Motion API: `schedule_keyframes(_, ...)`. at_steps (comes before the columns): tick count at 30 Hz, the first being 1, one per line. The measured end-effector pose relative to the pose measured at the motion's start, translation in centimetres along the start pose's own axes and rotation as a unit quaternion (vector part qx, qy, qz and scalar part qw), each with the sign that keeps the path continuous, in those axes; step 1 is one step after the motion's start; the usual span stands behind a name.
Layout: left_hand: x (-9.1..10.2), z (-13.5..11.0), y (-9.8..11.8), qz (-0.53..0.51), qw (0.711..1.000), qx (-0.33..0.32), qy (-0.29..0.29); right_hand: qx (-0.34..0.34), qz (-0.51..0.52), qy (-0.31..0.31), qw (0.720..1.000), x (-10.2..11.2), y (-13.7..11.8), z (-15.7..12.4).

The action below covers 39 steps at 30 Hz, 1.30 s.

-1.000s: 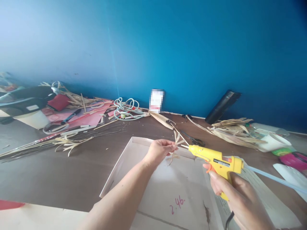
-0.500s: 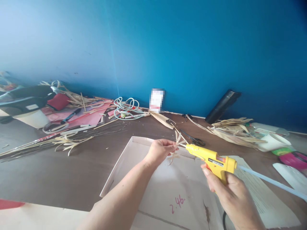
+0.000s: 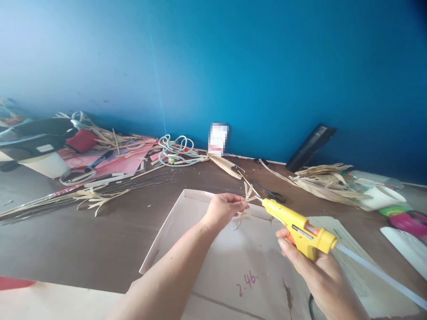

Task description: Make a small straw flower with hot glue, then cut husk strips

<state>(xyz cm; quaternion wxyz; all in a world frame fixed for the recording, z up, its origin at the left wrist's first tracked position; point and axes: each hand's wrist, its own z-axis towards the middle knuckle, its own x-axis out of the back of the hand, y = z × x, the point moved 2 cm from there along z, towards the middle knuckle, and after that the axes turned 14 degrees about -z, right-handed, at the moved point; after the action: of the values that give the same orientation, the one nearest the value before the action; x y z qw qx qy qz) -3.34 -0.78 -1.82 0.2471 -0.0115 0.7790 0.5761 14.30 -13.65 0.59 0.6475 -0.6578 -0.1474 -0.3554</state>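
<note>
Since half a second ago, the gun (image 3: 300, 229) has tipped: its rear sits lower and its nozzle slightly higher, and the right hand (image 3: 310, 266) has turned with it. The left hand (image 3: 225, 211) has stayed almost where it was, above the far part of the box (image 3: 220, 271).

The left hand has its thumb and fingers pinched together on a small bundle (image 3: 248, 192) of pale strips, which shows against the box's far edge, with thin ends hanging below the fingers. The right hand, above the right part of the box, is closed round the gun's handle, a finger by the orange trigger. The nozzle points at the bundle from just beside it; whether the two touch, I cannot tell. A glue stick (image 3: 376, 266) runs from the gun's rear, away to the right of the box, above a printed sheet (image 3: 367, 244).

"2.46." is written in purple on the box's floor. Scissors (image 3: 273, 195) lie just beyond the box's far edge. Past its far left corner is a coiled cord (image 3: 178, 151); beyond its far right corner are husks (image 3: 328, 182) and a white cup (image 3: 383, 198).
</note>
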Motion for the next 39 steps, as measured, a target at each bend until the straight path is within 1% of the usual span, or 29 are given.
schedule_keyframes(3, 0.0, -0.1, 0.0, 0.002, 1.0, -0.001, -0.002, 0.012, -0.011, -0.021, 1.0, -0.1, 0.4, 0.1)
schedule_keyframes(10, -0.1, -0.2, 0.2, 0.03, 0.999, -0.02, -0.004, 0.031, -0.035, -0.014, 0.999, -0.1, 0.0, 0.1)
schedule_keyframes(16, -0.1, -0.1, 0.1, 0.045, 0.999, -0.025, -0.005, 0.028, -0.04, -0.019, 0.999, -0.1, -0.2, 0.2)
schedule_keyframes(27, -0.2, -0.1, 0.3, 0.027, 0.999, -0.027, -0.024, 0.019, -0.037, -0.03, 0.999, -0.1, 0.2, 0.2)
schedule_keyframes(32, -0.3, -0.1, 0.3, 0.027, 0.999, -0.027, -0.029, 0.026, -0.038, -0.025, 0.999, -0.2, -0.6, 0.2)
schedule_keyframes(36, -0.3, -0.2, 0.3, 0.022, 0.999, -0.025, -0.026, 0.005, -0.03, 0.0, 1.0, -0.2, -1.1, 0.1)
schedule_keyframes(39, -0.3, -0.3, 0.4, 0.022, 0.999, -0.024, -0.025, 0.014, -0.032, -0.008, 0.999, -0.2, -1.0, 0.1)
